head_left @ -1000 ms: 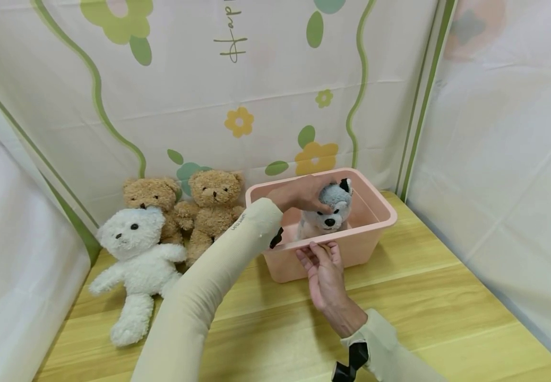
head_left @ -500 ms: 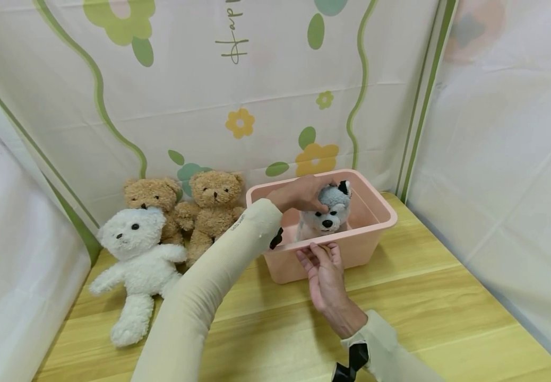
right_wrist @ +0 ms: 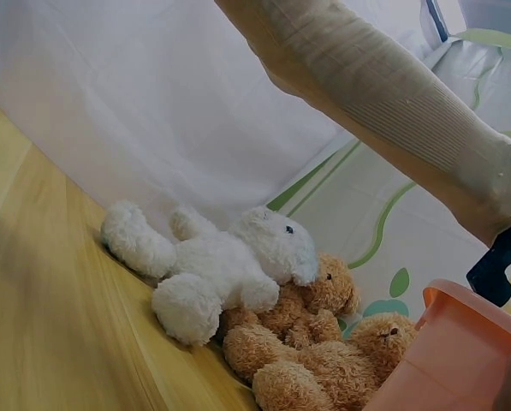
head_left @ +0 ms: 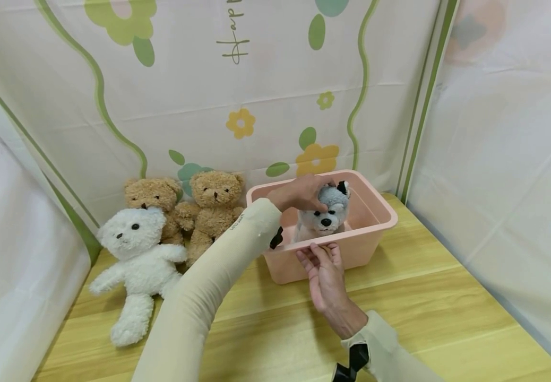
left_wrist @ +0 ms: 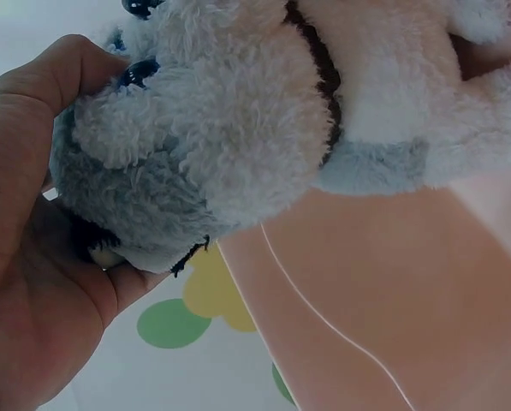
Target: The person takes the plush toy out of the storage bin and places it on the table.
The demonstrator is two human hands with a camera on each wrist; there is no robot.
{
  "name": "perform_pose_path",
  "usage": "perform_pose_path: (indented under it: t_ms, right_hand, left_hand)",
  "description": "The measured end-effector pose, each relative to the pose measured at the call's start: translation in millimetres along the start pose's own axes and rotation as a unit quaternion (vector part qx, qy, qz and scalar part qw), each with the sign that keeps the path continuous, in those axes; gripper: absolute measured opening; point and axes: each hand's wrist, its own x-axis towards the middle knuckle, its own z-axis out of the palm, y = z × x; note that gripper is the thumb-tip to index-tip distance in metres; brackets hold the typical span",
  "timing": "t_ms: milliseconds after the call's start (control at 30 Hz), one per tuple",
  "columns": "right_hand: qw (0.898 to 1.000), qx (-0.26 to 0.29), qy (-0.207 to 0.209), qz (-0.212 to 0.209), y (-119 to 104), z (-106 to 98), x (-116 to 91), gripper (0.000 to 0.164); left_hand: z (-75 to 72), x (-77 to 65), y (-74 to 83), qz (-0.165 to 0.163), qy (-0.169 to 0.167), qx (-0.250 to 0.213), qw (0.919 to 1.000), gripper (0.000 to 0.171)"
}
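A grey and white husky plush (head_left: 325, 223) sits upright inside a pink plastic bin (head_left: 362, 248), its face toward me. My left hand (head_left: 304, 191) grips the top of its head. In the left wrist view the thumb lies by the husky's eye, the other fingers go behind the head, and the body (left_wrist: 383, 94) extends toward the bin's pink wall. My right hand (head_left: 325, 278) holds the front rim of the bin, fingertips at the lip. The right wrist view shows the bin's end (right_wrist: 448, 360) at its lower right, and most of that hand is out of sight.
Left of the bin, a white plush bear (head_left: 139, 265) leans on a brown teddy bear (head_left: 151, 193), with another brown teddy bear (head_left: 215, 196) beside it. All rest on the wooden table (head_left: 428, 307). A flower-printed curtain (head_left: 275, 74) hangs close behind.
The husky's head has shifted slightly left and tipped a little under my left hand. My right hand and the bin stay put, as do the bears.
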Motion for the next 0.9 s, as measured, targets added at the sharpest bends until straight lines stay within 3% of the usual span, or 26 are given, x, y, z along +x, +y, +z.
perform_pose_path:
  t_ms: [300,900]
  right_hand:
    - [1.000,0.001,0.001,0.006,-1,0,1,0.011]
    - [1.000,0.001,0.003,0.005,1,0,2,0.011]
  left_hand:
    - [-5.8,1.8,-0.6,0.001,-0.004,0.032,0.9995,0.051]
    - [-28.2,-8.2,2.6,0.028,0.023,0.039,0.9986,0.045]
